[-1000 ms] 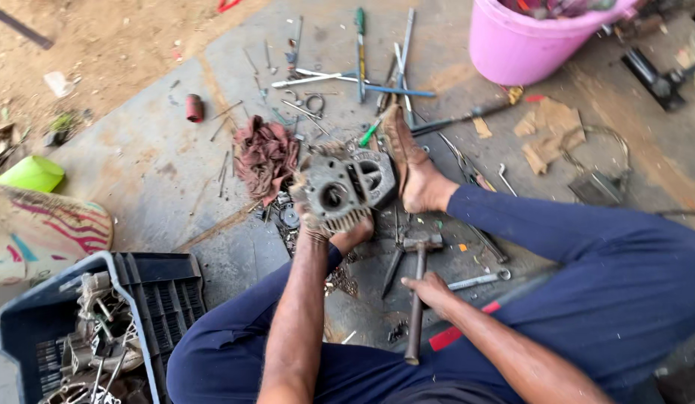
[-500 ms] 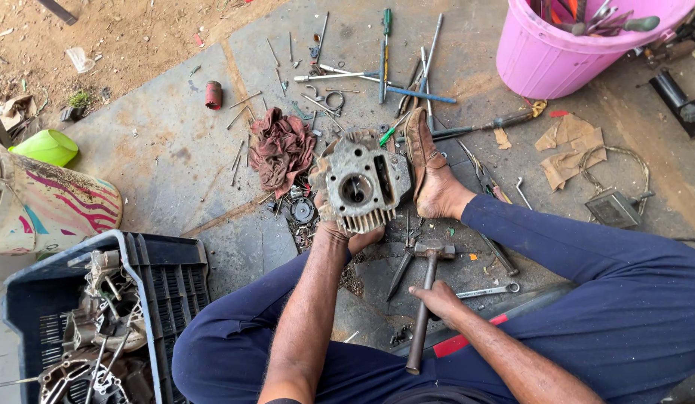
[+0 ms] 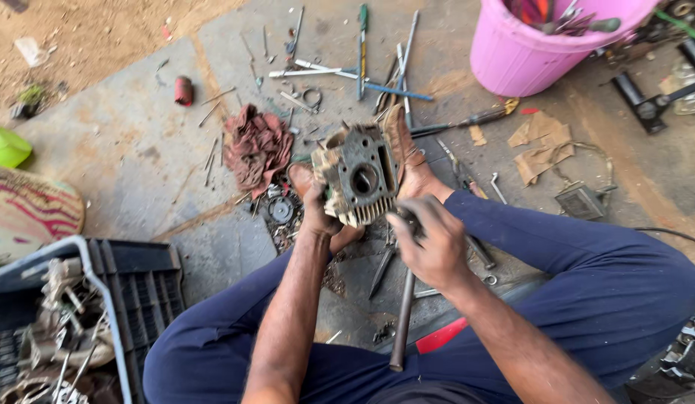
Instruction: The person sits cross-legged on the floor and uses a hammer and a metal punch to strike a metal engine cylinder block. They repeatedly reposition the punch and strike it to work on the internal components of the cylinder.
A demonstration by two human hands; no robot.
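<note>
I sit on a concrete floor with my legs in dark blue trousers. My left hand (image 3: 320,212) grips a dirty finned metal engine block (image 3: 358,178) by its left lower edge and holds it up, tilted, its round bore facing me. My right hand (image 3: 431,245) is closed around the head end of a hammer (image 3: 402,314), whose long dark handle points down toward my lap. The hammer's head sits just below the block's fins. My foot in a brown sandal (image 3: 402,146) rests right behind the block.
A reddish rag (image 3: 257,146) lies left of the block. Screwdrivers, rods and wrenches (image 3: 362,71) are scattered on the floor beyond. A pink bucket (image 3: 538,49) of tools stands at top right. A dark crate (image 3: 71,322) of metal parts is at bottom left.
My left hand has lifted and tilted the engine block toward me. My right hand has picked up the hammer from the floor and brought it up to the block.
</note>
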